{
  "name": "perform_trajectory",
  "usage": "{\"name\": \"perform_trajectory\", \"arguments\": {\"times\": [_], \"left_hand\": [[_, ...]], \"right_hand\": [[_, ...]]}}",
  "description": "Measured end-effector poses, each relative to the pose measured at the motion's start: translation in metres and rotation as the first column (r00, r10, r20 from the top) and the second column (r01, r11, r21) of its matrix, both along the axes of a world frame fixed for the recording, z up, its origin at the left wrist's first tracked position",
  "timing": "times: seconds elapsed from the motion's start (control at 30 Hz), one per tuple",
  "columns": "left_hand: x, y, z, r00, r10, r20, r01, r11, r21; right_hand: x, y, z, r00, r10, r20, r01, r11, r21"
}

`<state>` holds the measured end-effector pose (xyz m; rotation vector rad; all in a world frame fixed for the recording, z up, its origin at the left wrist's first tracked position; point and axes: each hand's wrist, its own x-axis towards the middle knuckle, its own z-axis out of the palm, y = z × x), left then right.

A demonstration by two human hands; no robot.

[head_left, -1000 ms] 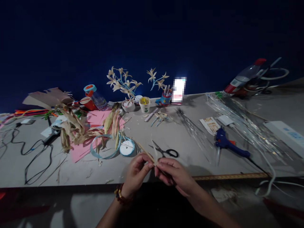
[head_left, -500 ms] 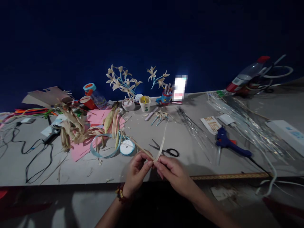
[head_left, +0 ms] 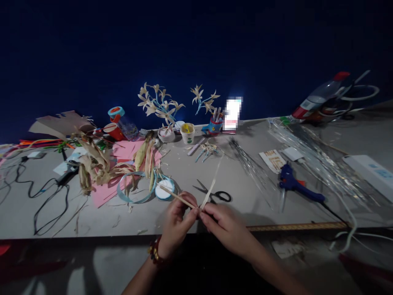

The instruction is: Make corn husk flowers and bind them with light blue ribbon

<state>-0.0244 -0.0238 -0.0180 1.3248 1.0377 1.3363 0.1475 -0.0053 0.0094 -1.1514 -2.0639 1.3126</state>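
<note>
My left hand (head_left: 179,217) pinches a thin tan husk strip (head_left: 179,198) that points up and left over the ribbon spool (head_left: 163,190). My right hand (head_left: 222,223) has its fingertips closed on a pale strip of corn husk (head_left: 211,186), which rises away from me past the scissors (head_left: 223,196). The fingertips of both hands meet at the table's front edge, and the strips come together there; exactly how they join is hidden. The black-handled scissors lie on the table just beyond my right hand.
Left lie dried corn husks (head_left: 98,162), pink paper (head_left: 104,192) and a loop of blue ribbon (head_left: 123,196). Husk flowers (head_left: 162,102) stand at the back near a glowing phone (head_left: 232,112). To the right are wires (head_left: 250,164), a blue glue gun (head_left: 301,189) and a bottle (head_left: 319,96).
The tan strip in my left hand has swung so its end now crosses the spool. The pale strip's far end has shifted slightly right. Both hands stay nearly in place.
</note>
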Motion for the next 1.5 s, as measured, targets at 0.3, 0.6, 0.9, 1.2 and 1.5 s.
{"name": "perform_trajectory", "arguments": {"times": [0.3, 0.6, 0.9, 1.2, 1.5], "left_hand": [[-0.003, 0.000, 0.008, 0.999, -0.037, -0.009, 0.036, 0.995, -0.088], [-0.003, 0.003, 0.007, 0.994, -0.034, -0.101, 0.028, 0.998, -0.055], [-0.002, 0.004, 0.012, 0.996, -0.071, -0.061, 0.067, 0.996, -0.061], [-0.002, 0.006, 0.014, 0.994, -0.075, -0.078, 0.069, 0.995, -0.068], [-0.005, 0.006, 0.012, 0.993, -0.107, 0.044, 0.111, 0.988, -0.109]], "right_hand": [[0.003, 0.001, 0.008, 0.999, 0.027, 0.032, -0.028, 0.999, 0.042], [0.006, 0.003, 0.002, 0.996, 0.039, -0.084, -0.043, 0.998, -0.041], [0.006, 0.006, -0.004, 0.980, 0.034, -0.198, -0.069, 0.982, -0.174], [0.005, 0.006, -0.008, 0.970, -0.011, -0.243, -0.046, 0.973, -0.228], [0.002, 0.006, -0.014, 0.954, -0.072, -0.292, -0.019, 0.955, -0.297]]}}
